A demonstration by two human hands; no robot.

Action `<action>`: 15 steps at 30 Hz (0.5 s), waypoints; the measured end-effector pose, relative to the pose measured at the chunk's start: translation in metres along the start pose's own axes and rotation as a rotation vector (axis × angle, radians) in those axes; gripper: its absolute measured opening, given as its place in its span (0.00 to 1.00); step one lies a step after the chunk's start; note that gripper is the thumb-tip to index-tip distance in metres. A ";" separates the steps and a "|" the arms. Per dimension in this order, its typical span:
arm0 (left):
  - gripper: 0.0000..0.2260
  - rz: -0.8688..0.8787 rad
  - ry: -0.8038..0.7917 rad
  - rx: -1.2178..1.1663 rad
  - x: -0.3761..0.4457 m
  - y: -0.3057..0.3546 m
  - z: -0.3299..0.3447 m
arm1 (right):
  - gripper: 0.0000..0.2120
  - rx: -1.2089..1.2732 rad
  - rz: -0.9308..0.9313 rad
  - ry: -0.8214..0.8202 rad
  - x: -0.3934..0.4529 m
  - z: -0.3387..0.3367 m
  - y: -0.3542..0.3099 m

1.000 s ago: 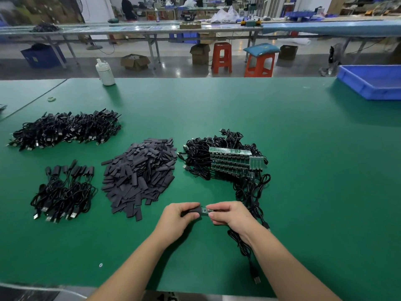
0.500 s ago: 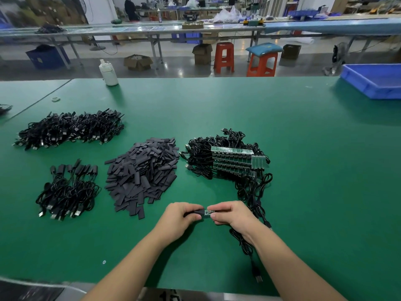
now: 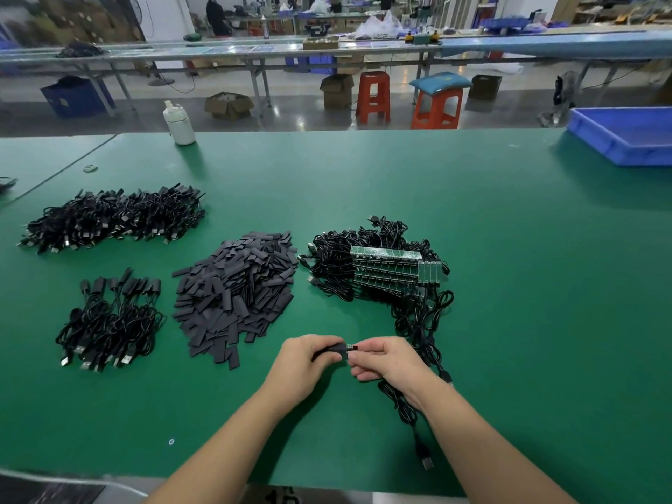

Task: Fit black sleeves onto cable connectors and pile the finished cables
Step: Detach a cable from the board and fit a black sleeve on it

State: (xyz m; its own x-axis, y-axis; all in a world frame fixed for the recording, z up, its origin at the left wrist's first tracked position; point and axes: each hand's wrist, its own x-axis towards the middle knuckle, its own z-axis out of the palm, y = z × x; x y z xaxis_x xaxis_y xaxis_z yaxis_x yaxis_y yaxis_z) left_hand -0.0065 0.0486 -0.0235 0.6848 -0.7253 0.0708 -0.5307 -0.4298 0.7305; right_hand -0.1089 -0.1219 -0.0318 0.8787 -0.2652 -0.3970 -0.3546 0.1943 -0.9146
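Note:
My left hand (image 3: pixel 303 361) pinches a black sleeve (image 3: pixel 332 349) near the front middle of the green table (image 3: pixel 509 285). My right hand (image 3: pixel 387 360) grips a cable's connector board (image 3: pixel 351 347), whose end meets the sleeve's mouth. That cable (image 3: pixel 403 409) trails under my right wrist toward the table's front edge. A heap of loose black sleeves (image 3: pixel 236 289) lies behind my left hand. Behind my right hand is a tangle of bare cables with green boards (image 3: pixel 381 271). A small pile of sleeved cables (image 3: pixel 109 321) sits at front left.
A larger pile of black cables (image 3: pixel 112 220) lies at the far left. A white bottle (image 3: pixel 179 123) stands at the table's far edge and a blue bin (image 3: pixel 625 136) at the far right. Stools, boxes and another bench stand beyond.
The sleeve has slid further over the connector board, so less green shows between my hands. Both hands have stayed in the same spot.

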 end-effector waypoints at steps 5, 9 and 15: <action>0.13 0.038 -0.014 0.047 0.000 0.001 -0.002 | 0.06 -0.050 -0.015 -0.034 0.001 0.002 0.000; 0.14 0.044 -0.028 0.055 0.001 0.000 0.000 | 0.07 -0.025 -0.015 -0.015 0.000 0.002 0.000; 0.10 -0.007 -0.031 -0.054 0.001 0.000 0.002 | 0.07 -0.048 -0.010 -0.020 -0.002 0.002 -0.001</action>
State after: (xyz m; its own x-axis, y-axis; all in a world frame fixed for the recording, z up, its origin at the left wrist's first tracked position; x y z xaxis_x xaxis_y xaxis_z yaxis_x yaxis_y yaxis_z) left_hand -0.0068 0.0466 -0.0253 0.6720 -0.7392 0.0447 -0.4978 -0.4062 0.7663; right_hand -0.1099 -0.1197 -0.0301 0.8883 -0.2477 -0.3868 -0.3603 0.1466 -0.9212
